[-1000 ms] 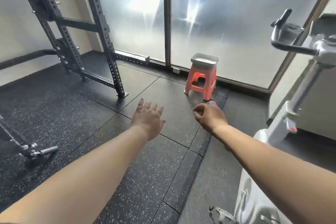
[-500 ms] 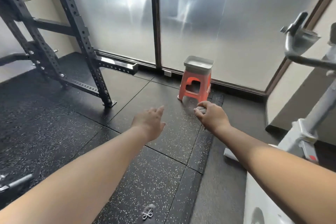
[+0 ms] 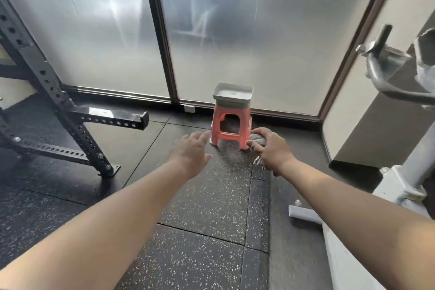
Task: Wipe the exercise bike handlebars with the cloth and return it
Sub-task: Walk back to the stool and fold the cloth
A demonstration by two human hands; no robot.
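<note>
My right hand [image 3: 268,149] grips a bunched grey cloth [image 3: 258,140], held out in front of me at the right foot of a small red stool [image 3: 230,125]. A grey tray [image 3: 233,94] sits on top of the stool. My left hand [image 3: 190,152] reaches forward beside it with fingers straight, holding nothing. The exercise bike's dark handlebars [image 3: 386,73] curve in at the right edge, blurred, well apart from both hands.
A black perforated steel rack [image 3: 58,106] stands at the left with a foot bar jutting toward the middle. Frosted glass panels [image 3: 235,30] close off the far side. The bike's white frame [image 3: 397,186] and base fill the right. Speckled rubber mats cover the floor.
The view has moved closer to the stool, which now looks larger. Both hands stay stretched forward; the cloth in my right hand shows more plainly.
</note>
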